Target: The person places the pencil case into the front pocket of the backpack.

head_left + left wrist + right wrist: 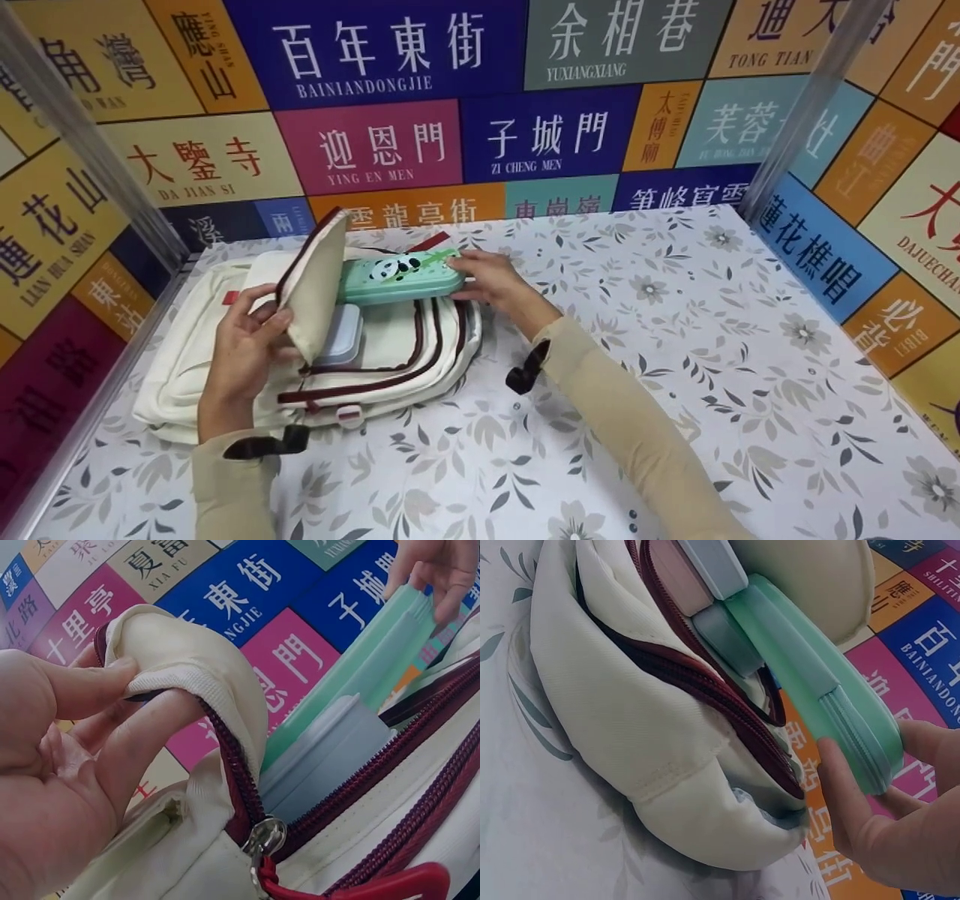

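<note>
A cream backpack [195,352] with maroon zips lies on the table, its front pocket unzipped. My left hand [244,345] holds the pocket's flap [319,292] raised, pinching the edge between thumb and fingers, as the left wrist view shows. A mint-green pencil case [401,279] with pandas on top reaches from the pocket opening out to the right. At its outer end, my right hand [495,283] grips it between thumb and fingers. The case's inner end is behind the flap in the head view. Below it, a pale blue box [345,336] sits in the pocket.
In the right wrist view, a pinkish box [676,574] and a grey-blue rounded item [731,641] are also inside the pocket. The table has a floral cover [600,450]. Printed sign panels [367,142] stand behind and on both sides. A metal zip pull [268,835] hangs near the left fingers.
</note>
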A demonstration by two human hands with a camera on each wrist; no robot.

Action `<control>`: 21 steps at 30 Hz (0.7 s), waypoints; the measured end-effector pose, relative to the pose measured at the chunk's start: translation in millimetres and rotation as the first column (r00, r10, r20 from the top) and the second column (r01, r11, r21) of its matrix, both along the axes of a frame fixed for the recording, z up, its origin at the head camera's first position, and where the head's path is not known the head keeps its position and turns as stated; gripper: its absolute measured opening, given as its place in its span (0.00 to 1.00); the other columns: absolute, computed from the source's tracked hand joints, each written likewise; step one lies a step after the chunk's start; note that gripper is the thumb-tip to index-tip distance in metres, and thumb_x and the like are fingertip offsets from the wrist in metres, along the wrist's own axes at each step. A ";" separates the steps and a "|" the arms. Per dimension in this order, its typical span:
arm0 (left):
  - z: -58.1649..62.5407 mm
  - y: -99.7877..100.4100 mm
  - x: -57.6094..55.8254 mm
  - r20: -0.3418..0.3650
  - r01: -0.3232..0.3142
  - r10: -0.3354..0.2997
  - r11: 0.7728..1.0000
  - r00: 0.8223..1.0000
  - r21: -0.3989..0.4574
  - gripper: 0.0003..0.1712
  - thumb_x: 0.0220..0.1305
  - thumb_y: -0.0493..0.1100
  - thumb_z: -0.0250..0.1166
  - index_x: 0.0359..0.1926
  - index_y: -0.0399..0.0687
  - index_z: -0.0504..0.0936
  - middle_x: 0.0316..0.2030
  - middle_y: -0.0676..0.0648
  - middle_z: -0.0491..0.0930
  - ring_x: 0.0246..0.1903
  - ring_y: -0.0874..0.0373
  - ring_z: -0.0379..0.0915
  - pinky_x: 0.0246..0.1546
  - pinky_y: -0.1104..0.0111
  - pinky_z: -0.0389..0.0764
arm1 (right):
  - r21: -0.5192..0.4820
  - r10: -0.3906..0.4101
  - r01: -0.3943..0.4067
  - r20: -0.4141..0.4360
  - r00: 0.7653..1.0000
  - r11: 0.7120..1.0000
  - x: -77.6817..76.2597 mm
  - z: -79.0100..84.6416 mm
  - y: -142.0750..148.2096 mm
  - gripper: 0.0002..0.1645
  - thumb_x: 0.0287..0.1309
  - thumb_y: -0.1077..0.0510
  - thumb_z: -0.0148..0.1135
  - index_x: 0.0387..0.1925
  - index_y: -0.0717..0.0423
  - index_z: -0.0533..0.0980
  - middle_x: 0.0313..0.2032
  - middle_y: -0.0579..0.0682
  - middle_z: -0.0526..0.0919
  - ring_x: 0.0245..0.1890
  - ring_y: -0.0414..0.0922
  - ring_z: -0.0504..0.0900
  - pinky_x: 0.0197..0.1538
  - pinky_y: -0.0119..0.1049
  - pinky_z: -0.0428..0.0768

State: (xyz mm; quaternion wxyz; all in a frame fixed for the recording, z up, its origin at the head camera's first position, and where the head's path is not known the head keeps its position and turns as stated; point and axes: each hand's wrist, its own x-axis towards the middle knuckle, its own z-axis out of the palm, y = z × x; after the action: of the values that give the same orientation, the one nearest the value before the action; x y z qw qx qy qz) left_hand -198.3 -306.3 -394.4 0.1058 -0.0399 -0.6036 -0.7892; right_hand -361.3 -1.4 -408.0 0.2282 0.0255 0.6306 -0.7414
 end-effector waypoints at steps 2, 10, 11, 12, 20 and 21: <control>-1.6 -0.4 -0.4 -0.015 0.019 -0.019 1.000 1.000 0.015 0.18 0.70 0.29 0.58 0.52 0.57 0.76 0.36 0.52 0.83 0.24 0.60 0.82 0.16 0.71 0.85 | -0.006 -0.001 0.001 0.001 1.000 1.000 0.6 -0.7 -2.4 0.38 0.67 0.57 0.64 0.74 0.55 0.61 0.63 0.62 0.75 0.58 0.59 0.81 0.50 0.39 0.90; -7.9 -1.3 -3.4 -0.061 0.086 -0.082 0.994 0.995 0.061 0.19 0.71 0.28 0.56 0.52 0.57 0.78 0.38 0.51 0.84 0.25 0.59 0.83 0.17 0.71 0.86 | 0.004 0.021 -0.021 -0.017 1.000 1.000 4.1 1.3 -12.5 0.36 0.69 0.57 0.62 0.74 0.53 0.62 0.63 0.62 0.76 0.60 0.58 0.80 0.52 0.40 0.89; -9.0 -1.9 -3.7 -0.061 0.091 -0.087 0.994 0.994 0.061 0.19 0.71 0.28 0.56 0.52 0.56 0.78 0.38 0.51 0.84 0.25 0.59 0.83 0.17 0.71 0.86 | 0.005 0.022 -0.021 -0.020 1.000 1.000 4.7 1.6 -14.1 0.36 0.69 0.57 0.62 0.74 0.53 0.61 0.62 0.62 0.76 0.60 0.58 0.80 0.52 0.40 0.89; -10.1 -2.5 -4.0 -0.064 0.099 -0.095 0.993 0.993 0.063 0.19 0.71 0.28 0.56 0.53 0.56 0.78 0.38 0.51 0.84 0.26 0.59 0.83 0.17 0.71 0.86 | 0.010 0.023 -0.023 -0.023 0.999 1.000 5.2 1.6 -15.4 0.36 0.69 0.57 0.61 0.75 0.53 0.61 0.62 0.62 0.77 0.60 0.57 0.81 0.53 0.40 0.89; -18.2 -6.6 -6.5 -0.160 0.182 -0.162 0.976 0.974 0.121 0.20 0.71 0.25 0.53 0.53 0.52 0.78 0.41 0.50 0.85 0.27 0.58 0.83 0.19 0.70 0.87 | 0.032 0.064 -0.062 -0.054 0.997 0.998 8.6 0.7 -31.5 0.36 0.70 0.55 0.60 0.75 0.53 0.61 0.59 0.64 0.79 0.56 0.57 0.83 0.54 0.41 0.88; -19.3 -6.7 -7.0 -0.176 0.198 -0.174 0.971 0.969 0.132 0.21 0.71 0.24 0.53 0.53 0.51 0.78 0.41 0.49 0.85 0.28 0.58 0.83 0.20 0.70 0.87 | 0.040 0.075 -0.073 -0.057 0.996 0.997 9.4 0.3 -35.2 0.36 0.70 0.55 0.60 0.75 0.52 0.61 0.59 0.64 0.79 0.56 0.56 0.83 0.53 0.40 0.89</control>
State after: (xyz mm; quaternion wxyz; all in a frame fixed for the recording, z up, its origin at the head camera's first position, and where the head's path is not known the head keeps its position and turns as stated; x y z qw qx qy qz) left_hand -205.3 -313.0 -413.7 0.0829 -0.1531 -0.5260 -0.8325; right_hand -351.9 -36.6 -407.7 0.2364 -0.0150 0.6515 -0.7208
